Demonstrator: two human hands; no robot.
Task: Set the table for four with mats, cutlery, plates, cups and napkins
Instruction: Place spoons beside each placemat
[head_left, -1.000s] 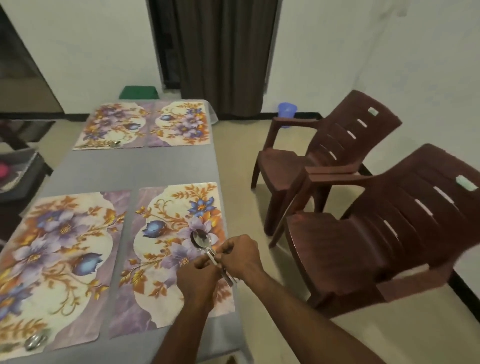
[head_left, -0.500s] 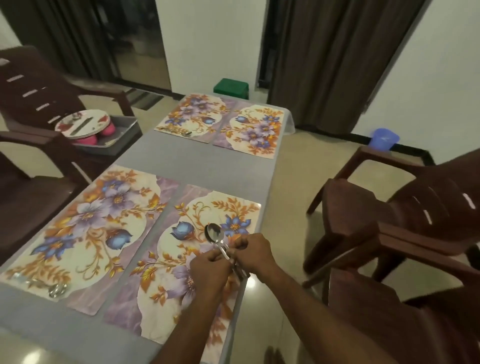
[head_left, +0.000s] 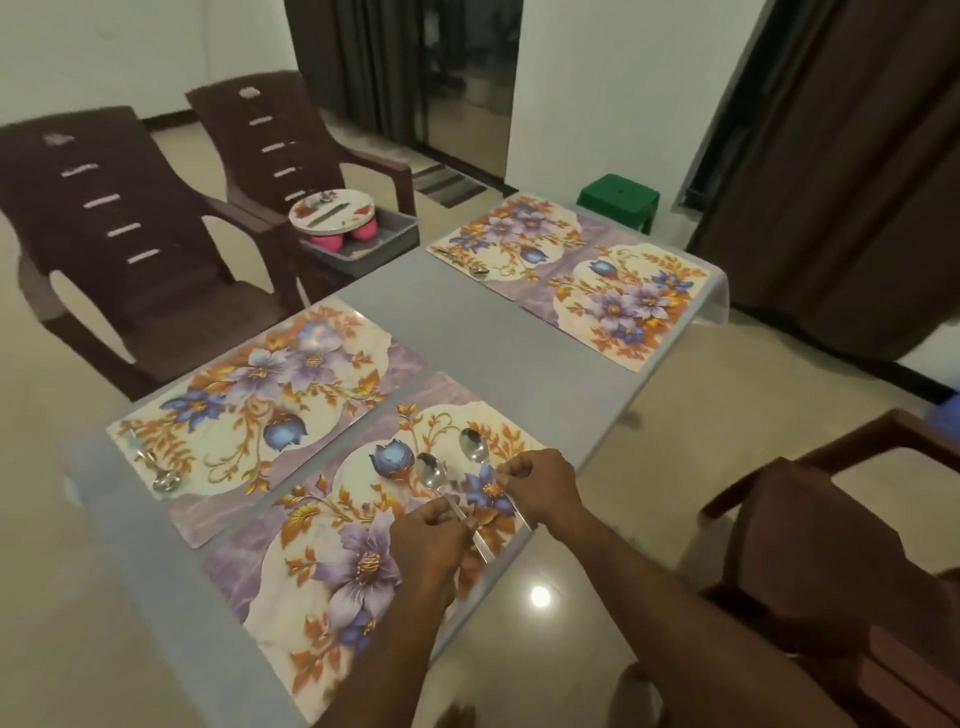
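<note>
Grey table (head_left: 467, 332) w/ four floral mats, two near, two far. Near-right mat (head_left: 363, 525) is the one being set; the near-left mat (head_left: 260, 395) and far-left mat (head_left: 511, 239) each carry cutlery at one edge, far-right mat (head_left: 621, 304) looks bare. Plates & pink cups sit in a tray (head_left: 374, 244) on a chair, well apart.

Left hand (head_left: 426, 540) has fingers curled round the handle of one spoon (head_left: 432, 474); right hand (head_left: 543, 486) pinches the handle of a second spoon (head_left: 474, 447). Bowls apart, pointing away.

To do it well, imo: lay one spoon along this mat's right edge, handle parallel to the edge, fully on the mat. Keep the other for the bare far mat. Set down flat, don't drag the mat.
</note>
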